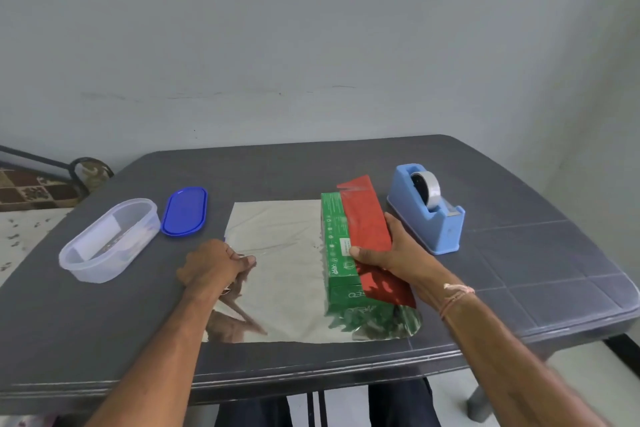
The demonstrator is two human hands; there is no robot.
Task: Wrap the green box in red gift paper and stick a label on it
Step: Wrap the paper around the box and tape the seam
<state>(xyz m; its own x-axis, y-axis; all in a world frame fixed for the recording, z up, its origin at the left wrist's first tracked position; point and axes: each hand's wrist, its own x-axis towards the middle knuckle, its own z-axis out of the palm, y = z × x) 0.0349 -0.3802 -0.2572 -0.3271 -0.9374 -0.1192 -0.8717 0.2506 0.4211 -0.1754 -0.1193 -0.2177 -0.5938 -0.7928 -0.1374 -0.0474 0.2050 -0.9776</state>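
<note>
A dark grey plastic table [519, 253] fills the lower half of the view, its rounded front edge nearest the viewer, with two bare forearms reaching over it. Just past that edge lies a sheet of gift paper [277, 274], shiny silver side up, its near edge running almost parallel to the table's front edge with a narrow strip of tabletop between them.

The left hand [214, 263] sits on the sheet's left edge, about halfway up it. Its fingers are curled around the edge and its thumb lies on the silver face, gripping the paper. A wide stretch of grey tabletop separates this hand from the things to its left.

The green box [337, 246] stands lengthwise on the right part of the sheet, one end towards the viewer. The paper's right side is folded up and over it, showing red. The right hand [384, 253] grasps the box from the right, thumb pressing the red flap on top. A pale thread band [457, 291] circles that wrist.

Just beside this hand, further right, stands a blue tape dispenser [429, 211], apart from the box. To the right of it and nearer the viewer, grey tabletop runs to the table's right edge.

Far left, near the table's edge, sits a clear oval container [107, 239], with its blue lid [185, 211] flat between it and the paper. A pale wall [311, 45] rises behind
</note>
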